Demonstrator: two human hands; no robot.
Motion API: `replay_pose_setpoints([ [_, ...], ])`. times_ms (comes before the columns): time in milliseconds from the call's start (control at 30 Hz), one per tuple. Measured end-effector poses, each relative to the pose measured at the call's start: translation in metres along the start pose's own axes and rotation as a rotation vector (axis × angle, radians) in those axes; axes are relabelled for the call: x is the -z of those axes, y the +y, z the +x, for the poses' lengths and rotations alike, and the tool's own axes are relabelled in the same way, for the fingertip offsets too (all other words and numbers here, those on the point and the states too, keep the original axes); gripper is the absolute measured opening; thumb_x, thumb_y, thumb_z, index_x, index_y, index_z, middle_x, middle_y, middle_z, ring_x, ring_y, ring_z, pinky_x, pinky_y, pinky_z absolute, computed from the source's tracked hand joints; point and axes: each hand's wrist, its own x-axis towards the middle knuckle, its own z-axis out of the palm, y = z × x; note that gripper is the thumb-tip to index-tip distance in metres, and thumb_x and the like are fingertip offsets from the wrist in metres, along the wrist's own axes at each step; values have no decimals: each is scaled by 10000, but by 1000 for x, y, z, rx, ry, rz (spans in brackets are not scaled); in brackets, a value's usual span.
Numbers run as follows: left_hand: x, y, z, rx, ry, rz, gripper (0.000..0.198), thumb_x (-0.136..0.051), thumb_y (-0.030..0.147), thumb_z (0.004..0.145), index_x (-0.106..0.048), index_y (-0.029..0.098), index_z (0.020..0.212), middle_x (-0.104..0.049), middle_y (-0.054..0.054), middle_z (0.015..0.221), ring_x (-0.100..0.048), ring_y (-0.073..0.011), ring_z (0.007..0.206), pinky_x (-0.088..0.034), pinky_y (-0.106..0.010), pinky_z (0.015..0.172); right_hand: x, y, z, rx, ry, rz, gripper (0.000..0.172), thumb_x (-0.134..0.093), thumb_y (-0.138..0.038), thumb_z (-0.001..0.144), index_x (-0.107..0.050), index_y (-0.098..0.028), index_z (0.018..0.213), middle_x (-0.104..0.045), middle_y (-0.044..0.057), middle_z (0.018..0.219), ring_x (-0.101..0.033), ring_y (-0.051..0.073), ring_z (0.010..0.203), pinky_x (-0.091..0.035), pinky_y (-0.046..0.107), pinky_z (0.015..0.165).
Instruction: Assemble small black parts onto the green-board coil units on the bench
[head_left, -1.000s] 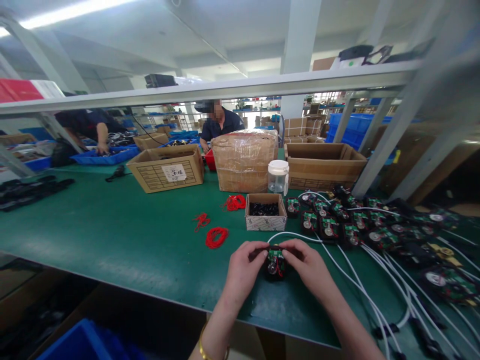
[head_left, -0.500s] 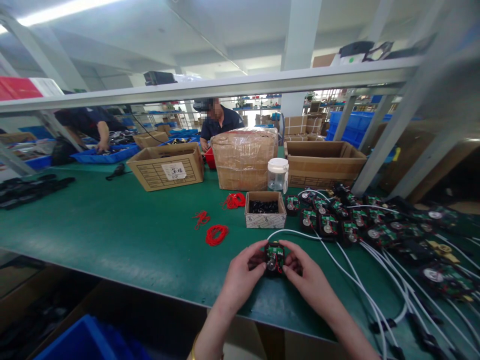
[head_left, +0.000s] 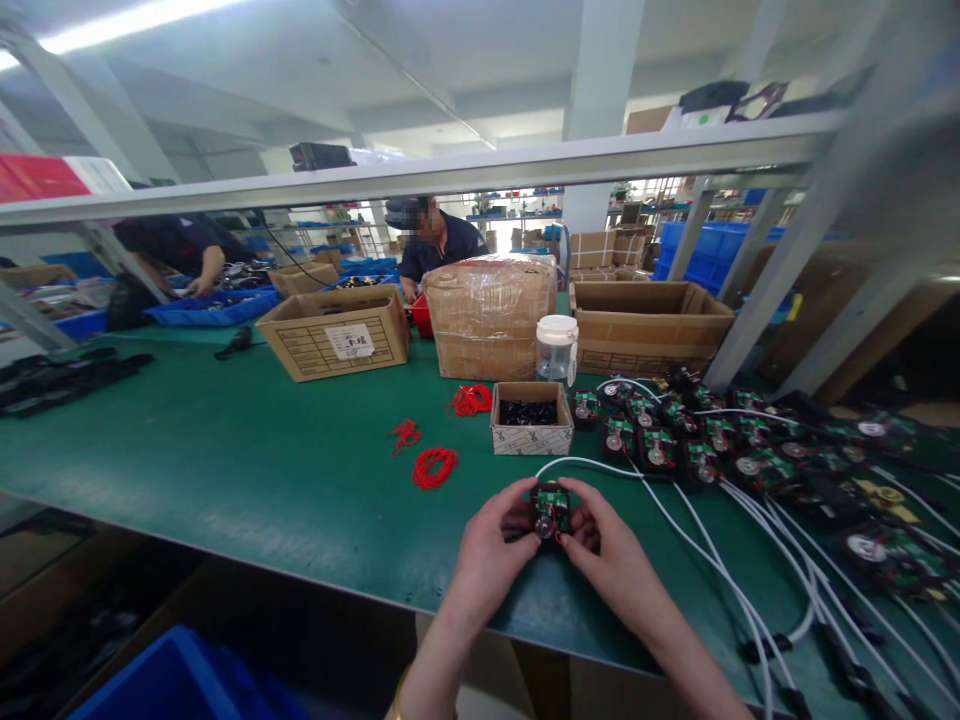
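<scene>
Both my hands hold one small black module with a green circuit board (head_left: 550,511) just above the green table's (head_left: 225,460) near edge. My left hand (head_left: 491,550) grips its left side with curled fingers. My right hand (head_left: 604,555) pinches its right side, thumb near the board's lower edge. A white cable (head_left: 592,464) arcs away from just behind the module toward the right. A small open cardboard box of black parts (head_left: 530,418) stands just beyond my hands.
Rows of similar circuit modules (head_left: 675,440) with white cables lie to the right. Red wire bundles (head_left: 433,466) lie left of the small box. Behind it stand a plastic jar (head_left: 556,350), a taped carton (head_left: 489,315) and open cartons. Two people work at the far side.
My hands have turned the module slightly and drawn closer around it, my right thumb shifting lower; the view drifted a little.
</scene>
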Motion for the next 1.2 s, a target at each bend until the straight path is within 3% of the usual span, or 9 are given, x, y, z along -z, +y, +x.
replay_pose_setpoints([
  [233, -12, -6, 0, -41, 88, 99, 665, -690, 9, 688, -624, 253, 1303, -689, -50, 1160, -696, -169, 924, -570, -310, 877, -1, 2, -2, 23, 18, -34, 597, -581, -209, 782, -543, -278, 1374, -595, 11, 963, -610, 194, 783, -522, 349, 710],
  [433, -22, -2, -1, -97, 165, 167, 632, -718, 41, 686, -614, 271, 1266, -650, -36, 1216, -662, -188, 1009, -539, -317, 900, -2, 2, -3, 16, 15, -31, 596, -577, -216, 806, -518, -285, 1394, -608, 16, 979, -623, 202, 814, -527, 360, 739],
  [633, -13, 0, -2, -50, 72, 69, 677, -647, -39, 682, -611, 254, 1290, -660, -56, 1201, -660, -181, 992, -537, -321, 921, 2, -3, -3, -13, -21, -10, 581, -584, -255, 816, -529, -272, 1394, -624, 16, 942, -625, 203, 778, -534, 368, 725],
  [800, 1, -3, -3, -51, -70, -19, 760, -540, -70, 698, -582, 269, 1377, -660, -70, 1247, -659, -179, 1043, -535, -348, 991, 27, -17, 3, -44, -34, -36, 647, -604, -351, 852, -448, -268, 1474, -635, 1, 880, -633, 193, 742, -545, 346, 709],
  [900, 4, -8, -3, -81, -96, -6, 823, -551, -67, 675, -564, 298, 1413, -639, -62, 1310, -651, -187, 1071, -522, -360, 1022, 52, -30, 26, 17, 88, -148, 643, -592, -446, 874, -442, -247, 1467, -631, 4, 851, -634, 204, 749, -540, 342, 687],
  [1000, 3, -13, -4, -104, -66, 61, 874, -577, -50, 651, -548, 337, 1434, -634, -43, 1307, -640, -195, 1084, -507, -366, 1040, 66, -45, 71, 140, 119, -361, 451, -544, -443, 916, -578, -230, 1312, -660, 25, 862, -641, 213, 759, -532, 340, 685],
  [1100, 2, -15, -5, -119, -54, 101, 883, -590, -25, 658, -534, 361, 1449, -635, -30, 1294, -631, -201, 1103, -495, -369, 1052, 57, -60, 127, 251, -18, -714, 231, -520, -245, 933, -694, -213, 1082, -712, 57, 980, -671, 214, 903, -528, 342, 838],
  [1200, 2, -16, -5, -114, -62, 84, 882, -590, -18, 650, -539, 362, 1445, -634, -26, 1295, -632, -201, 1097, -499, -362, 1042, 28, -64, 178, 240, -141, -828, 204, -599, -75, 879, -729, -215, 950, -736, 59, 1009, -677, 208, 984, -506, 341, 936],
])
